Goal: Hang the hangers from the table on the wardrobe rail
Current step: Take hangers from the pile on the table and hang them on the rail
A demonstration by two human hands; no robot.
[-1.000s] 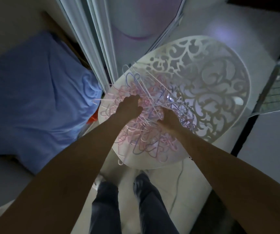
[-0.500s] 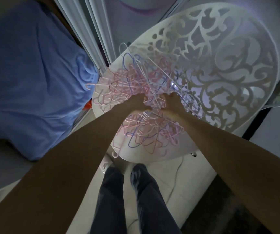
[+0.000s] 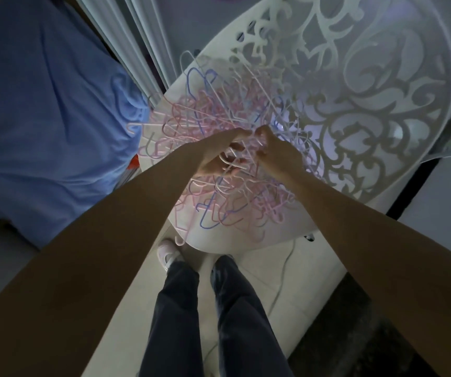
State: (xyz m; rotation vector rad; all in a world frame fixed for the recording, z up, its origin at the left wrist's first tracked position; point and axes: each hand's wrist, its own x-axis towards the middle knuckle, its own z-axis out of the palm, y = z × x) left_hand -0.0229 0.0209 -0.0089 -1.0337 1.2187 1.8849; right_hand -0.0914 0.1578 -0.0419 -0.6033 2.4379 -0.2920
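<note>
While both arms reach forward, the left hand (image 3: 219, 156) curls its fingers around a white hanger hook, and the right hand (image 3: 276, 151) pinches thin hanger wires just beside it. Both work at the centre of a tangled pile of pink, blue and white hangers (image 3: 205, 126) covering the seven o'clock part of a round white cut-out table (image 3: 382, 77). Because hooks interlock, lifting one hanger would likely drag neighbours over the near edge.

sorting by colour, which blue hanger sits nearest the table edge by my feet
The blue hanger at the near edge of the pile, below both hands, just in from the table rim. The other blue hanger lies at the pile's far side.
</note>
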